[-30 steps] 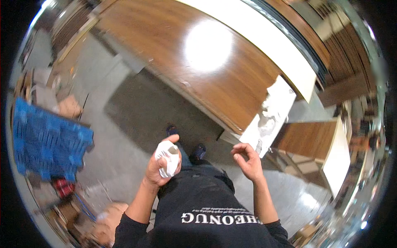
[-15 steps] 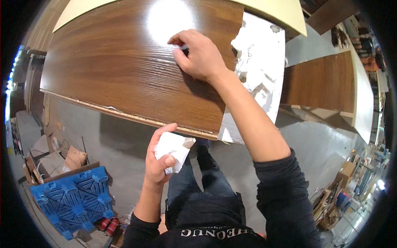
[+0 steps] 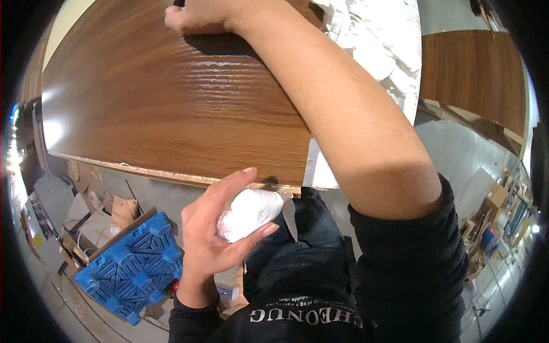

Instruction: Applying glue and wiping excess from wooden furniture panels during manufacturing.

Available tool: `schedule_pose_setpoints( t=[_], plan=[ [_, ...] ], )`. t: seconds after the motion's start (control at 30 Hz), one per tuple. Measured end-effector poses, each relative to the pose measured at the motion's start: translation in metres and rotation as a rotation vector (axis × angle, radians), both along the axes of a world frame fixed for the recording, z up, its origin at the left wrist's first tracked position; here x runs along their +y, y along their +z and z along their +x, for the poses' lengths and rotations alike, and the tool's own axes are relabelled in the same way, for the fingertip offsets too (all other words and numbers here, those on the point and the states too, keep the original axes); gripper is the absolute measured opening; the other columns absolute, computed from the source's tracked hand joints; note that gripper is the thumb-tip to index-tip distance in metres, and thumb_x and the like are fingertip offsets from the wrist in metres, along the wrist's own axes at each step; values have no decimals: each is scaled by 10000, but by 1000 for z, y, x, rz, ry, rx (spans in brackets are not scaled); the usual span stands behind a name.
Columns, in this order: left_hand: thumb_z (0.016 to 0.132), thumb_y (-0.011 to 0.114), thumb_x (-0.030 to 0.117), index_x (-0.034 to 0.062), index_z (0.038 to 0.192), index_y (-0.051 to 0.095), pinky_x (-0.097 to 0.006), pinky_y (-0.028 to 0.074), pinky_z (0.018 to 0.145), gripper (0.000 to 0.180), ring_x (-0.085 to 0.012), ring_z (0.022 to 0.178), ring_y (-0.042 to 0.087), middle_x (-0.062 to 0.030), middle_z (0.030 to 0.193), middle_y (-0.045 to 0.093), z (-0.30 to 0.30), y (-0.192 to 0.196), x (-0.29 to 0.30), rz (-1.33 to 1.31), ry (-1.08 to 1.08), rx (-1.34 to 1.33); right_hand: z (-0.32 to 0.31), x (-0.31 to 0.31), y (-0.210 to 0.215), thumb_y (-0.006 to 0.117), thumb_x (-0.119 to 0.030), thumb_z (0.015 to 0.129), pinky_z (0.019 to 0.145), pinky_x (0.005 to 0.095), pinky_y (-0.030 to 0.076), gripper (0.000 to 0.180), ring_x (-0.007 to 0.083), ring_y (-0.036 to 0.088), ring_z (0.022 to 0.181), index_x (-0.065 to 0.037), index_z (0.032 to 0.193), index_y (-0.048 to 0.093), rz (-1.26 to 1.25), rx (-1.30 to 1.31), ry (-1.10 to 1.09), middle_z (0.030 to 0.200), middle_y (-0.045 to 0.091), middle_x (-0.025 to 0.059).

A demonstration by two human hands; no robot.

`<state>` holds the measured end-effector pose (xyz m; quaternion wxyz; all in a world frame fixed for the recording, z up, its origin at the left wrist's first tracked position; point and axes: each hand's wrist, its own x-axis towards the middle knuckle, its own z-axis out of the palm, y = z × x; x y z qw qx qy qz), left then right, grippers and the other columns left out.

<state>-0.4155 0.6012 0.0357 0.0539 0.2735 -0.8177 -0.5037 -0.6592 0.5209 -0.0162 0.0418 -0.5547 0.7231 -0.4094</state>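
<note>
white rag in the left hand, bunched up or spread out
Bunched up: the white rag sits as a tight wad inside the curled left hand.

The left hand [image 3: 220, 237] grips a white wad of cloth [image 3: 250, 212] just below the edge of a glossy brown wood panel [image 3: 166, 108] — the right hand [image 3: 197, 14] rests flat at its far side — beside crumpled white sheeting [image 3: 377, 40].

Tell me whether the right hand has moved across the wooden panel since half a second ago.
Yes. The right hand reached farther from the wooden panel's near edge.
</note>
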Motion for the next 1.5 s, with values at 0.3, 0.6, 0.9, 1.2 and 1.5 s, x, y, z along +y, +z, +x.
schedule_pose_setpoints(
  t=[0.3, 0.6, 0.9, 1.2, 1.5],
  plan=[
    [654, 827, 185, 39, 1114, 627, -336, 527, 804, 523, -269, 934, 674, -151, 1052, 673, -15, 3, -12, -13, -129, -140, -2, 2, 5, 610, -246, 782, 953, 389, 442, 300, 303, 537, 1062, -4, 959, 635, 101, -23, 8, 1059, 577, 169],
    [674, 816, 213, 63, 1102, 617, -332, 527, 712, 495, -270, 825, 676, -136, 946, 679, -20, 8, -21, -44, -228, -205, 3, 0, 7, 605, -235, 788, 965, 383, 434, 313, 300, 527, 1076, 2, 991, 628, 83, -90, 16, 1074, 573, 172],
    [698, 794, 224, 89, 1083, 637, -335, 511, 609, 437, -268, 697, 654, -116, 836, 669, -35, 9, -28, -111, -368, -165, 2, 0, 4, 608, -221, 783, 958, 384, 438, 292, 304, 535, 1064, 6, 966, 635, 47, -82, 4, 1063, 577, 180],
    [716, 782, 259, 127, 1087, 647, -343, 511, 585, 416, -264, 666, 655, -115, 769, 648, -36, 9, -32, -160, -410, -193, 1, 4, 10, 607, -236, 796, 955, 385, 439, 285, 285, 541, 1049, 6, 943, 633, 95, -130, -61, 1043, 575, 180],
    [728, 771, 271, 139, 1088, 649, -344, 501, 546, 402, -263, 629, 644, -114, 733, 637, -33, 12, -35, -220, -421, -205, -1, 0, 14, 565, -302, 823, 877, 382, 497, 354, 292, 623, 946, 24, 926, 658, 248, -25, -13, 958, 642, 189]
  ],
)
